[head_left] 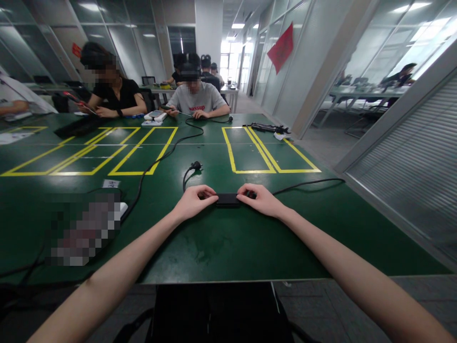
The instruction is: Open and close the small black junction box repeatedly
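Note:
A black power adapter (227,200) lies on the green table (228,252) between my two hands. My left hand (194,200) pinches its left end with thumb and fingers. At the opposite end, my right hand (260,199) has its fingers closed on the right side. A short black cord with a power plug (195,166) curves up behind my left hand. From behind my right hand, a thin black cable (310,183) runs off to the right. Where the cords join the adapter is hidden by my fingers.
Yellow tape rectangles (254,171) mark the table ahead. A long black cable (143,174) crosses on the left, near a blurred-out object (89,228) and a small numbered label (111,183). Black folded gear (267,128) sits at the far right. People (200,97) work across the table.

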### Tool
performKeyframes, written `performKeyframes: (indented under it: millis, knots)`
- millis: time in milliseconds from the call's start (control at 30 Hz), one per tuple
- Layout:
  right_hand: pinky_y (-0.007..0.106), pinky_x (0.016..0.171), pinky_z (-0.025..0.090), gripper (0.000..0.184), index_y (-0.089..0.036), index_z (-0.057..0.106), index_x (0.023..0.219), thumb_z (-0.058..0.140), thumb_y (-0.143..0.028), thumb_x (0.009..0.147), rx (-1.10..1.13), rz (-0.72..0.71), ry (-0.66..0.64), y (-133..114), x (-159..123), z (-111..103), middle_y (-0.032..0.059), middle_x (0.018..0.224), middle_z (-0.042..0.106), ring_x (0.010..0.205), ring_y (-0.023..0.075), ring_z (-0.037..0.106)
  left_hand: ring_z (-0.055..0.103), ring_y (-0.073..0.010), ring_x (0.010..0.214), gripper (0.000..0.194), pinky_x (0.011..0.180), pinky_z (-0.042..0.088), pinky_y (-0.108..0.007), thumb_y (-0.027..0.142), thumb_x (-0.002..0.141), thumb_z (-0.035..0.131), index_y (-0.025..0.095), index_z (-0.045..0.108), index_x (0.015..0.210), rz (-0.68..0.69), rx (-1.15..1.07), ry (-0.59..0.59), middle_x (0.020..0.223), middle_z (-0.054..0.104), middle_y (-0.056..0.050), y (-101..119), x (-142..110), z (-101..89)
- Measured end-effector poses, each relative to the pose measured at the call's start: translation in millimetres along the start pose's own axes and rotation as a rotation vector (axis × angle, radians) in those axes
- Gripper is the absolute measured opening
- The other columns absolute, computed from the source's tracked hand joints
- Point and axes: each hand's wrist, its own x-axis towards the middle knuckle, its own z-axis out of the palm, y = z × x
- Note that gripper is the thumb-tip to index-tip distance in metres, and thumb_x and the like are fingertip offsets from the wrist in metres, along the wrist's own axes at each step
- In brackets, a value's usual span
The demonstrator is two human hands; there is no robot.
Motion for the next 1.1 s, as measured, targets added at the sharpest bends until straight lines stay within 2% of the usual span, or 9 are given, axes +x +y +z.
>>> performKeyframes:
  millis: [167, 367, 500, 600, 733, 900, 1000, 1100]
  knots:
    - [0.03, 0.064, 0.044, 0.028, -0.019, 0.068, 0.082, 0.067, -0.045, 0.089, -0.058, 0.023, -0.007, 0, 0, 1, 0.0026, 0.079, 0.065, 0.068, 0.0156, 0.055, 0.065, -0.0197, 0.078, 0.033, 0.074, 0.051, -0.03, 0.047, 0.081, 0.074, 0.018, 0.079, 0.097, 0.034, 0.084, -0.01, 0.083, 0.074, -0.003, -2, 0, 0.0]
    - [0.031, 0.067, 0.046, 0.024, -0.02, 0.069, 0.084, 0.067, -0.043, 0.09, -0.07, -0.038, -0.024, -2, -1, 3, 0.0033, 0.083, 0.064, 0.072, 0.0165, 0.057, 0.064, -0.0209, 0.082, 0.037, 0.075, 0.049, -0.031, 0.05, 0.086, 0.072, 0.019, 0.08, 0.103, 0.106, 0.224, -0.056, 0.089, 0.072, -0.006, -4, 1, -2.0]
    - [0.031, 0.068, 0.047, 0.022, -0.02, 0.067, 0.084, 0.072, -0.04, 0.087, -0.035, -0.11, -0.02, -5, -3, -1, 0.0036, 0.085, 0.062, 0.074, 0.0172, 0.058, 0.064, -0.0215, 0.084, 0.035, 0.074, 0.047, -0.032, 0.049, 0.088, 0.073, 0.017, 0.08, 0.1, 0.158, 0.321, -0.089, 0.093, 0.071, -0.007, -1, -1, -0.3]
    - [0.031, 0.07, 0.048, 0.019, -0.02, 0.065, 0.086, 0.074, -0.037, 0.085, -0.052, -0.15, -0.013, -7, -5, -3, 0.003, 0.086, 0.063, 0.077, 0.0178, 0.058, 0.064, -0.0213, 0.082, 0.031, 0.075, 0.046, -0.032, 0.046, 0.087, 0.076, 0.018, 0.078, 0.099, 0.186, 0.37, -0.084, 0.087, 0.071, -0.005, 3, -4, 1.0]
    - [0.032, 0.073, 0.049, 0.025, -0.021, 0.064, 0.098, 0.078, -0.032, 0.081, -0.115, -0.169, -0.008, -4, -5, -3, 0.0031, 0.093, 0.066, 0.082, 0.0192, 0.061, 0.064, -0.0213, 0.084, 0.026, 0.078, 0.045, -0.033, 0.035, 0.078, 0.087, 0.018, 0.072, 0.091, 0.245, 0.412, -0.001, 0.085, 0.069, -0.001, 8, -7, 3.5]
    - [0.034, 0.077, 0.051, 0.021, -0.021, 0.065, 0.101, 0.076, -0.029, 0.085, -0.173, -0.265, -0.037, -3, -6, -1, 0.0052, 0.096, 0.069, 0.086, 0.0211, 0.064, 0.062, -0.0212, 0.082, 0.028, 0.076, 0.043, -0.033, 0.026, 0.074, 0.088, 0.019, 0.062, 0.08, 0.328, 0.479, 0.033, 0.081, 0.064, 0.001, 12, -9, 8.4]
    - [0.034, 0.077, 0.051, 0.014, -0.021, 0.062, 0.093, 0.073, -0.027, 0.087, -0.188, -0.361, -0.009, -6, -7, 1, 0.0066, 0.096, 0.068, 0.088, 0.0223, 0.064, 0.062, -0.0215, 0.084, 0.024, 0.077, 0.044, -0.034, 0.022, 0.077, 0.083, 0.019, 0.06, 0.083, 0.354, 0.507, 0.03, 0.084, 0.064, 0.0, 14, -11, 10.7]
    - [0.035, 0.076, 0.051, 0.013, -0.022, 0.059, 0.089, 0.07, -0.028, 0.089, -0.23, -0.433, -0.001, -10, -8, 2, 0.0073, 0.094, 0.067, 0.087, 0.0227, 0.063, 0.064, -0.0235, 0.095, 0.022, 0.081, 0.046, -0.035, 0.022, 0.08, 0.079, 0.019, 0.063, 0.095, 0.403, 0.499, 0.013, 0.1, 0.068, -0.004, 14, -12, 11.8]
